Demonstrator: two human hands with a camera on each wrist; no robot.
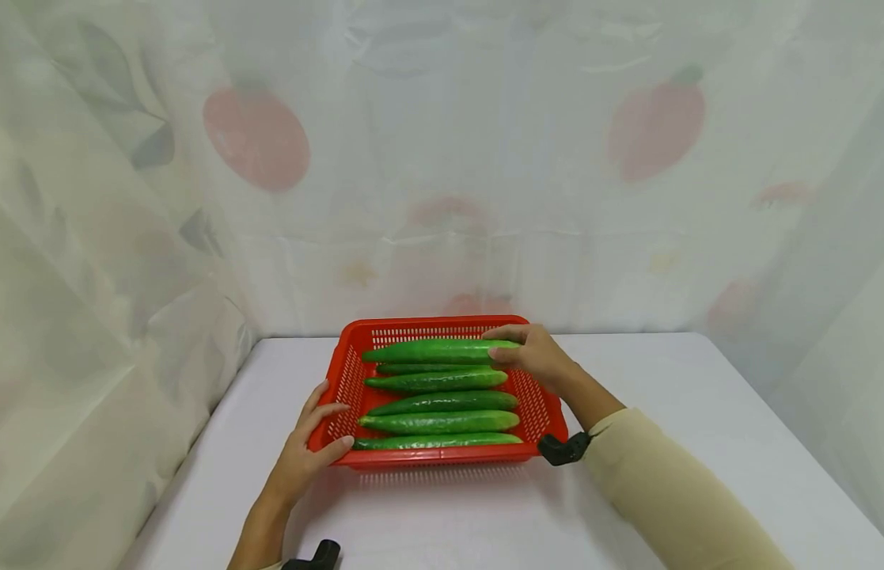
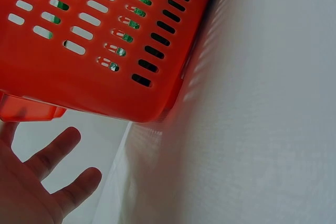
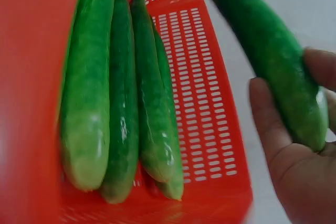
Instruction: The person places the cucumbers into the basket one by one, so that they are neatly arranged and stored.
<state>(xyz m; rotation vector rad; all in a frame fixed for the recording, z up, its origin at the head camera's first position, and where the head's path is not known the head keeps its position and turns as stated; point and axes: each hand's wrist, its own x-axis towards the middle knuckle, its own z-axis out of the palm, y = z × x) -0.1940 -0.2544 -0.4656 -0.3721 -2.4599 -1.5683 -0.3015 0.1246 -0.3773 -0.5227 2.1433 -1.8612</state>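
Note:
In the head view, my right hand [image 1: 530,356] grips a green cucumber [image 1: 430,351] near its paler right end. The right wrist view shows that cucumber [image 3: 273,56] raised, with the thumb and fingers on either side of it. Below it, several more cucumbers [image 1: 442,402] lie side by side in a red perforated basket [image 1: 442,454]. My left hand [image 1: 302,451] rests on the basket's left rim near the front corner, fingers spread. From the left wrist, two straight fingers of the left hand [image 2: 31,182] stand apart from the basket wall [image 2: 100,85]; its thumb is out of sight there.
The basket stands on a table with a white cover [image 1: 662,419], close to its back edge. Pale sheeting with a faded fruit print [image 1: 449,158] hangs behind the table and along both sides. A black wrist mount [image 1: 564,449] sits near the basket's front right corner.

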